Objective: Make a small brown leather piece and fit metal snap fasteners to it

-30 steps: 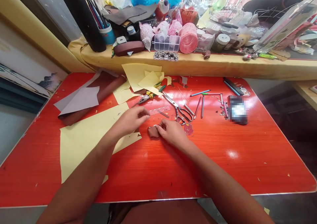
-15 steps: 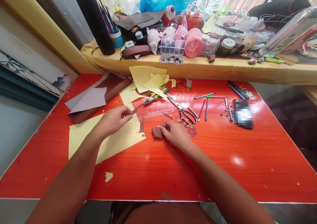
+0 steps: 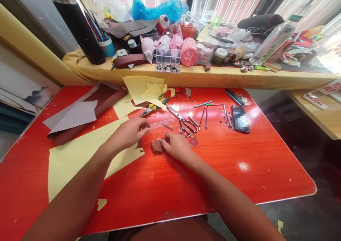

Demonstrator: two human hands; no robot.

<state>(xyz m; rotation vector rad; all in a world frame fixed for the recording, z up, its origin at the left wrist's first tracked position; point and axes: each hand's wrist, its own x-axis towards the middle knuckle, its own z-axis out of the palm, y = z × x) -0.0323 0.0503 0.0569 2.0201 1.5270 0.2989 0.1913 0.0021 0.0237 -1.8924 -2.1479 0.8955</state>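
Observation:
My right hand (image 3: 177,146) pinches the edge of a small brown leather-like piece (image 3: 157,147), shaped like a little pouch, just above the red table. To its left, my left hand (image 3: 131,131) hovers over the edge of a yellow paper sheet (image 3: 87,148). Its fingers are loosely curled, with a gap between thumb and forefinger and nothing visible in them. The fingertips are close to the left end of a clear ruler (image 3: 162,123). A thin dark strip (image 3: 167,126) lies by the ruler. Scissors (image 3: 182,118) rest beyond my right hand.
Pliers (image 3: 146,111) lie by yellow paper scraps (image 3: 142,88). Rolled brown leather (image 3: 106,106) is at the left. Pens (image 3: 206,116) and a phone (image 3: 240,119) lie on the right. A cluttered ledge (image 3: 119,74) with a black flask (image 3: 80,31) borders the table's back.
My view has turned to the right, so the table appears shifted left. My left hand has moved right, closer to the ruler and the brown piece. My right hand keeps its pinch.

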